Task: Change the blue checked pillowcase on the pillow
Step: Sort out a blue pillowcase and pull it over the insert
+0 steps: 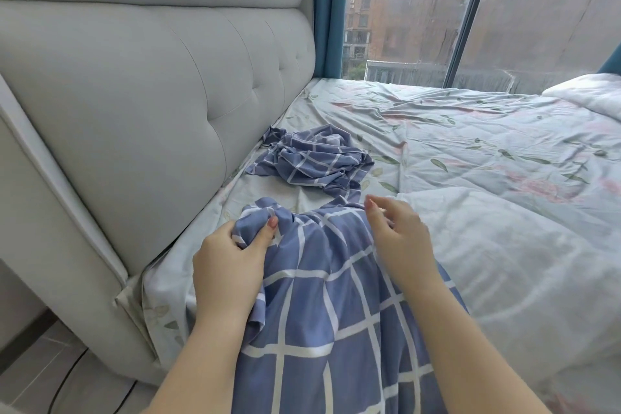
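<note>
Far corner of pillowcase (336,312) bunched in grip of left hand (228,265).

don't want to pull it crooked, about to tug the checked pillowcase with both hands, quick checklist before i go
1. Left hand grip on the pillowcase: ok, its fingers are curled round a bunched corner.
2. Right hand grip: not ok, its fingers are loose over the far edge and pinch nothing.
3. Pillow inside: cannot tell, only checked fabric shows.
4. Crumpled pillowcase out of the way: ok, it lies apart, by the headboard.
5. Room ahead: ok, a bare strip of floral sheet lies between the two pillowcases.
</note>
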The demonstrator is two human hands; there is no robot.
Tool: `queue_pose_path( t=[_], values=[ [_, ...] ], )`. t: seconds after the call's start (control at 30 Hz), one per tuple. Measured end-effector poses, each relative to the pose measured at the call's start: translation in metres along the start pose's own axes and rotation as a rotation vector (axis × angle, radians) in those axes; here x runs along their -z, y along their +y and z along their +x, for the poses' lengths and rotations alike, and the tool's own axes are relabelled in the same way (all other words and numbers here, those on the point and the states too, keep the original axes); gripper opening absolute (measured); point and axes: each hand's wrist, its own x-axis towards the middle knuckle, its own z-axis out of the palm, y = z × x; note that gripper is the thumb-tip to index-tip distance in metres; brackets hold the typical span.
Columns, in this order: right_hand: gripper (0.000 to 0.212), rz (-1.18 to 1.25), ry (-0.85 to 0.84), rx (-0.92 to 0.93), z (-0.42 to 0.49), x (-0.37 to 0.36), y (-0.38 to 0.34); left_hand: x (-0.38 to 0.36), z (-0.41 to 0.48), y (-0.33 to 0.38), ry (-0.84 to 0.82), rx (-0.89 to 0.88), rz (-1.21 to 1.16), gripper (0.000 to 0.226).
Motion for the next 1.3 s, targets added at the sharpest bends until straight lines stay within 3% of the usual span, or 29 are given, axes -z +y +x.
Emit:
queue_pose_path(
  t=[0.17,0.33,0.43,0.57,0.7,0.87,1.0,1.03,1.1,1.17,1.3],
  values=[
    [0.049,-0.514,-0.034,-0.225,0.035,0.012,0.046,0.002,0.0,-0.001,-0.02,0.026,-0.021,0.04],
    [0.036,-0.333,-0.125,-0.13,0.043,0.004,0.042,0.003,0.001,-0.001,-0.033,0.029,-0.061,0.037],
    [0.039,-0.248,0.0,-0.093,0.05,0.004,0.044,0.005,0.002,0.0,-0.011,0.042,-0.103,0.035],
    [0.043,-0.088,0.128,-0.21,0.071,0.01,0.064,0.004,0.011,-0.005,0.047,0.083,-0.171,0.031],
    [0.04,-0.082,0.111,-0.262,0.091,0.01,0.072,0.001,0.022,-0.007,0.097,0.102,-0.222,0.025],
    [0.033,-0.002,0.194,-0.259,0.117,0.053,0.064,0.013,0.036,-0.009,0.188,0.267,-0.444,0.028],
    [0.025,-0.118,0.302,-0.255,0.116,0.086,0.059,0.0,0.023,0.007,0.064,0.289,-0.545,0.022],
    [0.021,-0.051,0.237,-0.32,0.114,0.089,0.057,-0.002,0.021,0.007,0.053,0.307,-0.571,0.024],
    [0.013,0.111,-0.045,-0.541,0.112,0.093,0.056,0.0,0.025,0.003,0.049,0.321,-0.594,0.024],
    [0.024,0.142,-0.294,-0.692,0.114,0.094,0.05,0.006,0.03,-0.001,-0.012,0.279,-0.537,0.02],
    [0.049,0.195,-0.325,-0.753,0.138,0.075,0.046,0.009,0.03,-0.002,-0.127,0.251,-0.474,0.018]
  ],
)
